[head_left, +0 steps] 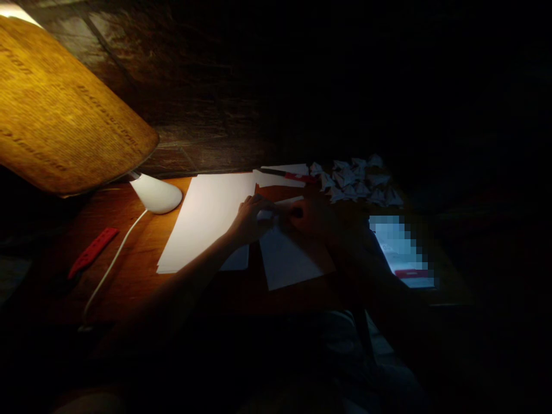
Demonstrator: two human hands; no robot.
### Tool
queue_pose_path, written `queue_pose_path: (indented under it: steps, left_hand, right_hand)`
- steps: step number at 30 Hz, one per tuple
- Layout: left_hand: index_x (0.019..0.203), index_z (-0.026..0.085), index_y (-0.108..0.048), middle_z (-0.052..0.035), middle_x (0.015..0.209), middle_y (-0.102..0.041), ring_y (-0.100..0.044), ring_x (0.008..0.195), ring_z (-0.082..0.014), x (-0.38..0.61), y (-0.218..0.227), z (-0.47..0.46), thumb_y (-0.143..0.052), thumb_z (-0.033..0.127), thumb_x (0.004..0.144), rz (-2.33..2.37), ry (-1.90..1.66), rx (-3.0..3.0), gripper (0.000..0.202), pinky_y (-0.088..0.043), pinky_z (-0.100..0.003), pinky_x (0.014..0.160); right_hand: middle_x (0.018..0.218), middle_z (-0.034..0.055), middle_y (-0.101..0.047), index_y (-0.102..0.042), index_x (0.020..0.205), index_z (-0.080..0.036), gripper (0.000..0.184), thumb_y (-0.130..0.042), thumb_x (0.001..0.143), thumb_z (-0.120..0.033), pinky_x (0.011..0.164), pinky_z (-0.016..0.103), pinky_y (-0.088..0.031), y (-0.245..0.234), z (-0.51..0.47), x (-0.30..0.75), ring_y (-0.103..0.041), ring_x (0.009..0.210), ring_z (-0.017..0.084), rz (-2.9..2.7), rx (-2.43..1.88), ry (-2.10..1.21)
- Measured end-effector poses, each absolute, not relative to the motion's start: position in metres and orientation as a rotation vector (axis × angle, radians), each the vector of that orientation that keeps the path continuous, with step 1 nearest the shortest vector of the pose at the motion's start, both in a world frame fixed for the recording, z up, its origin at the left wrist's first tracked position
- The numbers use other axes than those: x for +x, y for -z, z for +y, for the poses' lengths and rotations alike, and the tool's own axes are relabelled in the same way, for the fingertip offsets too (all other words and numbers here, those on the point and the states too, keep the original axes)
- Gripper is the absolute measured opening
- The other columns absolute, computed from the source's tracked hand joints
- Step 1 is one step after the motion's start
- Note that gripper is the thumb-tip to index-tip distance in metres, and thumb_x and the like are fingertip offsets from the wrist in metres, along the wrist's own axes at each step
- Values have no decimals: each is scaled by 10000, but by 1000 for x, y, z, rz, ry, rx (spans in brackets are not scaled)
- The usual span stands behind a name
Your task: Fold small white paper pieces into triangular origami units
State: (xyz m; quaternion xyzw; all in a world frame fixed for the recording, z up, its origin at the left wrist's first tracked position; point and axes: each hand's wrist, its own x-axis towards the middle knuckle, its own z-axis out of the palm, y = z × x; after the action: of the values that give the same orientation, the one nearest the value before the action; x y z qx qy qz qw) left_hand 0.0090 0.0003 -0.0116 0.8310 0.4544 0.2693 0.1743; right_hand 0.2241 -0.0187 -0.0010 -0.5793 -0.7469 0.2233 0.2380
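Remotely, I saw the left hand [250, 215] pinching a small white paper piece [264, 214] at frame centre; I couldn't tell the shadowed right hand's [314, 216] grip, where poor light risked a slip

Two slender bare forearms [204, 264]

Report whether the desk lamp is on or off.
On. The desk lamp glows yellow, bright light shows at its upper rim, and the stack of white paper beside it is lit.
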Motion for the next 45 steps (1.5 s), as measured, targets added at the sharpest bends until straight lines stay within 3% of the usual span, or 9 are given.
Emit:
queue_pose_path:
  steps: [10, 20, 37, 45]
  left_hand:
    - [1022, 235, -764, -56, 1017, -723, -649, 989, -267, 9, 12, 1, -727, 201, 811, 1283, -649, 2403, 217, -482, -464, 921]
    - [1005, 231, -764, -49, 978, -736, -659, 953, -239, 7, 17, 5, -738, 188, 789, 1237, -711, 2359, 221, -498, -415, 883]
    - [964, 214, -714, -48, 971, -759, -665, 961, -239, 10, 10, 1, -689, 149, 802, 1138, -719, 2401, 176, -496, -404, 884]
    - [1022, 203, -701, -58, 970, -751, -666, 951, -238, 11, 10, 1, -680, 142, 762, 1185, -719, 2331, 268, -509, -390, 861]
  right_hand:
    - [807, 44, -776, -792, 825, -170, 113, -768, 798, -277, 626, 265, -405, -7, -14, 233, -649, 694, 152, -2134, -1438, -813]
    - [892, 58, -795, -798, 866, -182, 89, -743, 801, -208, 698, 276, -471, -3, -13, 231, -696, 784, 178, -2090, -1521, -776]
    - [952, 49, -792, -775, 899, -212, 134, -761, 846, -335, 761, 296, -498, -8, -23, 223, -716, 856, 204, -1979, -1627, -694]
    - [976, 48, -780, -777, 956, -207, 123, -702, 859, -213, 734, 279, -443, -7, -17, 227, -685, 859, 194, -2109, -1462, -675]
